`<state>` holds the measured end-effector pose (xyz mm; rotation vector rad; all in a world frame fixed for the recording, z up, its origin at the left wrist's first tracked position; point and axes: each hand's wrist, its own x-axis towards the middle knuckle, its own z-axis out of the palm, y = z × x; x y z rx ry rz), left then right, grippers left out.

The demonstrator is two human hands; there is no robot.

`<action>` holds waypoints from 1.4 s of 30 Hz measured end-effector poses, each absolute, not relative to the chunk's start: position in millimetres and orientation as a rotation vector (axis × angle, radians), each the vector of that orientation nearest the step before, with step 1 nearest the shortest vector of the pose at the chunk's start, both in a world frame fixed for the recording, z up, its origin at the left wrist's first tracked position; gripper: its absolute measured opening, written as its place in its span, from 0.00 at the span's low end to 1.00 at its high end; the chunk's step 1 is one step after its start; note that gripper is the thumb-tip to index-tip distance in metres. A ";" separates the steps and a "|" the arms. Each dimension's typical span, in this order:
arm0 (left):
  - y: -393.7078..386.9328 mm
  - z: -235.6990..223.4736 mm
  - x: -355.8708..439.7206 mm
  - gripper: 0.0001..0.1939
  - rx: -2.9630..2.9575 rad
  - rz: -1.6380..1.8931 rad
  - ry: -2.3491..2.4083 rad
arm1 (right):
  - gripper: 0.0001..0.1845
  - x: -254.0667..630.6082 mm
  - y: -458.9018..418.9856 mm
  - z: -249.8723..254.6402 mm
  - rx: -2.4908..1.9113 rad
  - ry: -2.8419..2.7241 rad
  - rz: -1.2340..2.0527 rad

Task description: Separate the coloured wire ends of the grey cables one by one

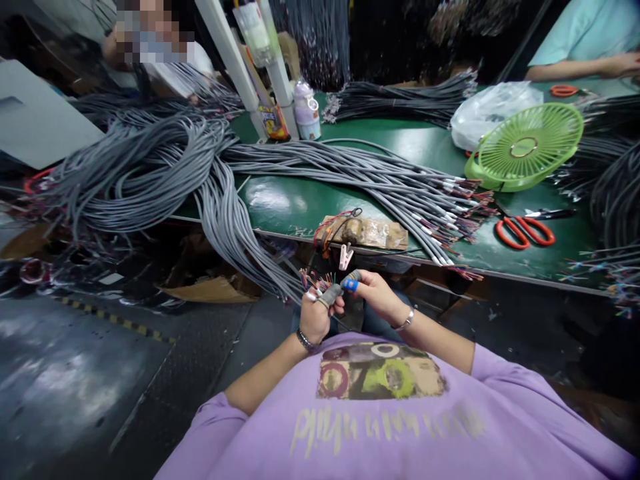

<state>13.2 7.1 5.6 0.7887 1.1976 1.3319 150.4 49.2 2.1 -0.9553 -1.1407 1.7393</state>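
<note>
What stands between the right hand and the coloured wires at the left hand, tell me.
Nothing visible does: the right hand's fingertips are right beside the wires at the left hand. The pink clip is just beyond, toward the table, not between them.

We hold coloured wire ends (306, 281) in our left hand (316, 317), our right hand (379, 293) meeting it, before the bench's (280, 197) front edge; grey cables (225, 207) spill over that edge, red-handled scissors (526, 233) near it.
</note>
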 end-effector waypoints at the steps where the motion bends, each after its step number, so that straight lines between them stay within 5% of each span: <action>1: 8.0 8.7 13.1 0.15 0.775 1.325 1.200 | 0.17 150.2 52.6 0.5 -0.954 -1.077 1.778; 9: 15.1 19.4 19.8 0.14 0.748 1.317 1.171 | 0.24 139.1 88.2 2.1 -0.882 -0.810 1.968; 15: 23.0 16.9 24.7 0.14 0.720 1.320 1.201 | 0.28 130.8 88.8 -1.3 -1.003 -1.028 1.496; 22: 24.6 13.7 26.9 0.15 0.733 1.310 1.202 | 0.28 123.3 96.6 -3.5 -0.811 -0.643 1.931; 34: 17.6 13.6 21.2 0.14 0.738 1.339 1.201 | 0.30 129.6 91.8 -0.4 -0.770 -0.552 2.055; 42: 16.6 19.6 18.9 0.13 0.670 1.466 1.202 | 0.16 135.6 91.9 9.4 -0.795 -0.554 2.054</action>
